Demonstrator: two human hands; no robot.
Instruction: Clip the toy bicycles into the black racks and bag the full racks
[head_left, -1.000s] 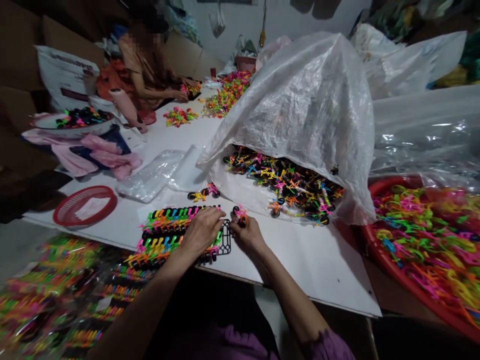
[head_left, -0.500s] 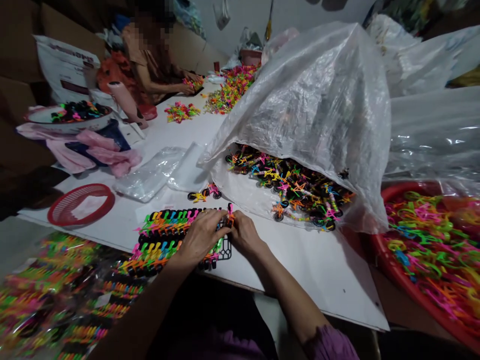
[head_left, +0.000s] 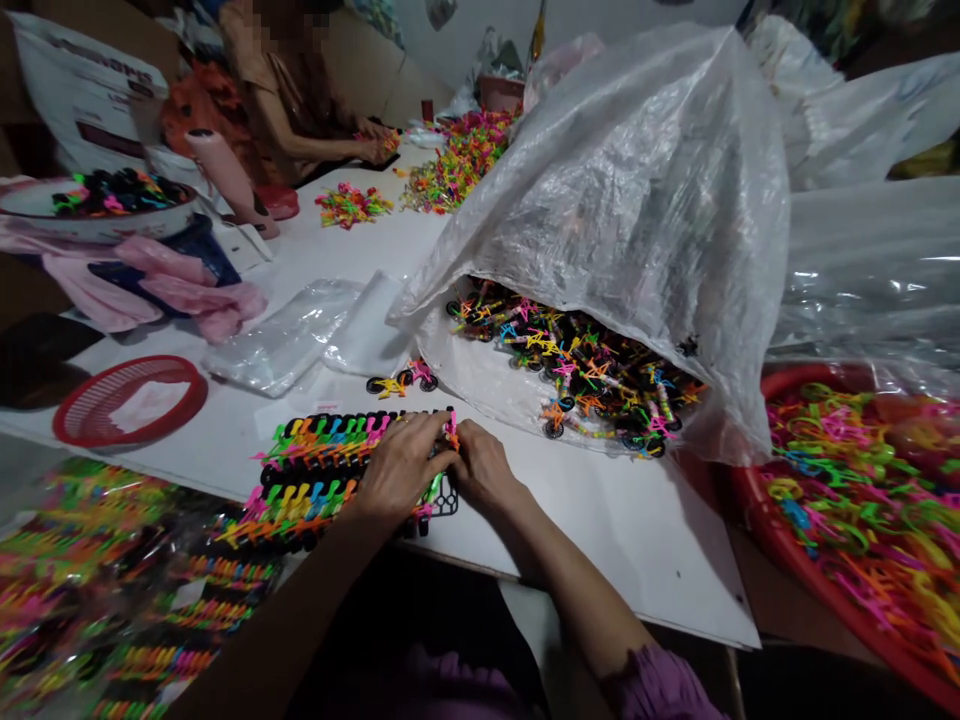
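My left hand (head_left: 401, 465) lies over the right part of packed rows of small colourful toy bicycles (head_left: 307, 497). Its thumb and fingers are closed around a pink and orange toy bicycle (head_left: 452, 430) at the right end of the upper row. On that bicycle's other side, my right hand (head_left: 484, 466) presses with bent fingers. Partly covered by the left hand, a black plastic rack (head_left: 448, 502) shows its open lattice below the fingers. Two loose toy bicycles, one of them yellow (head_left: 388, 385), lie just behind the rows.
Loose toy bicycles (head_left: 577, 365) spill from a large clear plastic bag (head_left: 615, 190). A red tub (head_left: 750, 500) of colourful parts stands right. At left are a red basket (head_left: 71, 425) and bagged bicycles (head_left: 90, 560). Another person (head_left: 285, 100) works at the far left.
The pink and orange bicycle between my hands sits lower, level with the row's end. Both hands remain at the same spot on the rack. The view has shifted slightly.
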